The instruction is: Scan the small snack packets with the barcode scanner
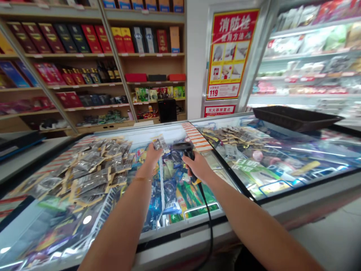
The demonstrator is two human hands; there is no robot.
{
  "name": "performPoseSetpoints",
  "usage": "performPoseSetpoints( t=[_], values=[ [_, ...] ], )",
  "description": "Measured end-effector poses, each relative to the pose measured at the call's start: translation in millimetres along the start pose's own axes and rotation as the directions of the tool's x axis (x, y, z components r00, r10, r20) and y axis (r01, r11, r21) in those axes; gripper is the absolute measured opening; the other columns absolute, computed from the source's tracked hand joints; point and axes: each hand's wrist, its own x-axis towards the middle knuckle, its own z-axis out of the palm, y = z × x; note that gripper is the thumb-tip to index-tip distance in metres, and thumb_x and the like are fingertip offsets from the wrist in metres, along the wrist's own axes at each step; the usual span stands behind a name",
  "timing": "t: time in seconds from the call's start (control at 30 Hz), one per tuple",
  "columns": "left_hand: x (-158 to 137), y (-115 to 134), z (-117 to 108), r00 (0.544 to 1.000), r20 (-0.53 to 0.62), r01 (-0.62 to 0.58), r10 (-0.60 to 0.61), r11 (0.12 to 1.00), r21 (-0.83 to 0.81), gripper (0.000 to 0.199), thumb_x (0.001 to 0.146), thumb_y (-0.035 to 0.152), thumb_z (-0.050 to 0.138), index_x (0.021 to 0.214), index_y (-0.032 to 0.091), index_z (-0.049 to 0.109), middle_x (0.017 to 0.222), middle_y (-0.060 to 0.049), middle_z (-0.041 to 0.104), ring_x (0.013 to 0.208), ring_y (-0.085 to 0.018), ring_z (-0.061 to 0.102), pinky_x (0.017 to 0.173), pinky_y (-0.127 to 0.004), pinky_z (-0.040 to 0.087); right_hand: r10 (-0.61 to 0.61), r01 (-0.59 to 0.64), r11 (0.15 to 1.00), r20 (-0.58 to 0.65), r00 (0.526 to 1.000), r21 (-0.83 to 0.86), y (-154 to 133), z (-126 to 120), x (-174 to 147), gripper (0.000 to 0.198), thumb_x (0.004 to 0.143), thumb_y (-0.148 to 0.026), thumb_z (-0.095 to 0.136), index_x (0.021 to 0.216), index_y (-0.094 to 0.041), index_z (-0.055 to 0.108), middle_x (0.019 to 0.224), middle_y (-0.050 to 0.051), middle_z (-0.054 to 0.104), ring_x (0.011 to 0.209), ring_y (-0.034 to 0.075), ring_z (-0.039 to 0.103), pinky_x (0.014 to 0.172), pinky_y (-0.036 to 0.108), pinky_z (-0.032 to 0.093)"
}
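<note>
My left hand (153,155) is closed on the edge of a small clear snack packet (161,143), held above the glass top of a chest freezer. Just to its right, my right hand (196,165) is wrapped round the handle of a black barcode scanner (184,146). The scanner's head points left toward the packet, with a small gap between them. Its black cable (208,210) runs down over the freezer's front edge. A heap of similar dark packets (96,169) with tan borders lies on the glass to the left.
More packets (234,133) lie on the glass at right, near a black plastic tray (296,116). Bagged frozen goods show beneath the glass. Behind stand shelves (81,54) of boxed goods, a red fire-hydrant poster (232,54) and a lit display fridge (310,60).
</note>
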Motion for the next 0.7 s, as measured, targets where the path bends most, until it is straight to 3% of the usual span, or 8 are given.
performPoseSetpoints(
  t=[0.13,0.27,0.37,0.53,0.7],
  values=[
    [-4.2,13.9,8.4,0.998,-0.025,0.066,-0.066,0.998,0.012,0.036,0.066,0.010,0.068,0.099,0.019,0.056,0.082,0.001,0.064,0.083,-0.019,0.066,0.082,-0.031,0.052,0.017,-0.006,0.985,-0.060,0.998,0.171,-10.3,-22.9,6.9,0.015,0.086,-0.031,0.060,0.084,-0.020,0.050,0.058,-0.006,0.054,0.035,0.011,0.054,0.037,0.022,0.042],
    [-12.1,45.6,48.7,0.975,0.050,0.222,-0.217,0.962,-0.158,0.059,0.073,0.008,0.071,0.126,0.019,0.046,0.087,0.001,0.059,0.070,-0.013,0.065,0.073,-0.032,0.057,0.004,0.027,0.976,-0.139,0.990,0.217,-7.9,-75.7,9.2,0.017,0.084,-0.032,0.063,0.082,-0.020,0.051,0.057,-0.007,0.054,0.034,0.010,0.052,0.036,0.022,0.041],
    [-21.9,77.1,100.9,0.967,0.114,0.249,-0.230,0.947,-0.203,0.061,0.074,0.006,0.073,0.126,0.018,0.045,0.089,0.000,0.059,0.068,-0.012,0.065,0.074,-0.032,0.058,0.047,0.005,0.976,-0.235,0.971,0.218,1.8,-129.7,5.6,0.017,0.084,-0.032,0.063,0.081,-0.020,0.050,0.055,-0.007,0.053,0.033,0.010,0.051,0.035,0.022,0.040],
    [-34.7,123.7,201.3,0.922,0.368,0.231,-0.123,0.936,-0.267,0.049,0.077,0.004,0.069,0.120,0.018,0.049,0.090,-0.003,0.065,0.075,-0.013,0.069,0.079,-0.033,0.059,0.101,0.000,0.969,-0.396,0.913,0.248,14.0,-215.0,-4.2,0.019,0.083,-0.030,0.064,0.078,-0.020,0.048,0.055,-0.005,0.053,0.034,0.011,0.051,0.034,0.023,0.038],
    [-34.1,147.4,290.5,0.897,0.442,0.151,-0.004,0.942,-0.299,0.049,0.075,0.006,0.069,0.119,0.017,0.049,0.090,-0.004,0.065,0.075,-0.015,0.068,0.082,-0.035,0.056,0.118,0.009,0.970,-0.498,0.859,0.245,20.7,-263.1,-7.5,0.018,0.084,-0.027,0.063,0.078,-0.021,0.048,0.053,-0.005,0.053,0.034,0.011,0.050,0.033,0.023,0.037]
  ],
)
